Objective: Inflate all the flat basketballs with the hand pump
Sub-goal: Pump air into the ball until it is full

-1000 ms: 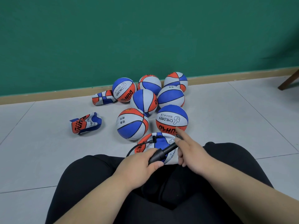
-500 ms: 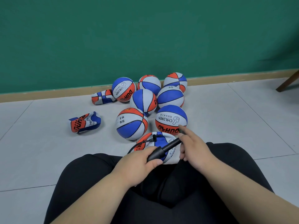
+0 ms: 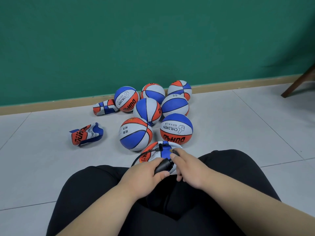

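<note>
Head view: a person in black trousers [image 3: 95,193] sits on the grey tiled floor [image 3: 238,130], and the near ball [image 3: 165,149] lies on the floor just ahead of the knees, its lower part hidden by both hands. It serves as the landmark here.

The left hand [image 3: 143,178] is wrapped round the black barrel of the hand pump [image 3: 163,166], just this side of the near ball. The right hand [image 3: 190,169] is curled over the pump's handle end, thumb against the top of the barrel. Most of the handle is hidden under the fingers. A thin black hose [image 3: 143,154] loops out to the left of the near ball and ends at a fitting on top of it.

Directly beyond the near ball, two round basketballs sit side by side, one [image 3: 135,133] to the left and one [image 3: 176,128] to the right. Further beyond, five more round ones cluster toward the green wall [image 3: 153,40]: [image 3: 147,111], [image 3: 175,105], [image 3: 126,101], [image 3: 152,93], [image 3: 179,89].

Well to the left of the near ball lies a crumpled flat basketball [image 3: 86,134]. A second flat basketball [image 3: 104,107] lies further off, beyond and to the left, touching the leftmost round ball near the skirting board [image 3: 51,106].

Far to the right of the near ball, a brown wooden leg [image 3: 296,84] slants down to the floor.
</note>
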